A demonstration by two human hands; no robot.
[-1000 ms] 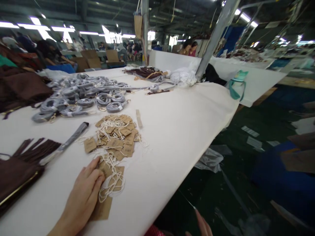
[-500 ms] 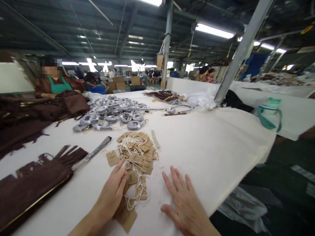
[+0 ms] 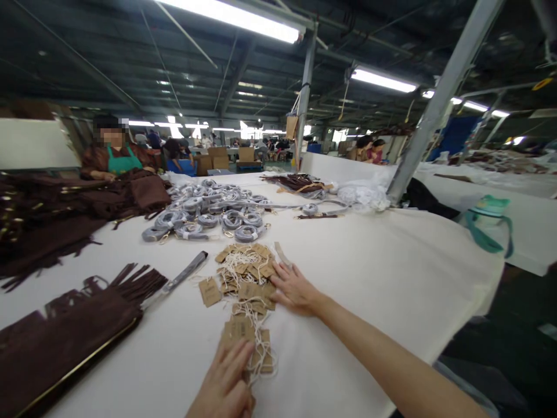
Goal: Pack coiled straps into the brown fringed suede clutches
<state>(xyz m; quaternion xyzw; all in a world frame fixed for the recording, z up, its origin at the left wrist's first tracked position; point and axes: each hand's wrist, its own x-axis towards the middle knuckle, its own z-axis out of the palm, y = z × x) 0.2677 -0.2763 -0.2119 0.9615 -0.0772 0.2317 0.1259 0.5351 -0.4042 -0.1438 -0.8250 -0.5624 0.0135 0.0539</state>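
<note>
A pile of brown paper hang tags (image 3: 250, 290) with white strings lies on the white table in front of me. My right hand (image 3: 298, 290) rests at the pile's right edge, fingers spread against the tags, beside a pale strip (image 3: 281, 252). Closer to me, my left hand (image 3: 230, 380) lies over the near tags (image 3: 238, 328) with its fingers stretched out. What is under its palm is hidden. One loose tag (image 3: 210, 291) sits left of the pile.
A dark brown fringed bag (image 3: 87, 325) with a gold zip lies at left. Grey coiled straps (image 3: 209, 209) are heaped beyond the tags. At right stand a teal bottle (image 3: 489, 220) and a sloping metal post (image 3: 435, 110). A person in a green apron (image 3: 124, 161) is at far left.
My right hand has moved forward and left, from bare table to the pile's edge. My left hand has drawn back toward me over the near tags. The view has shifted slightly.
</note>
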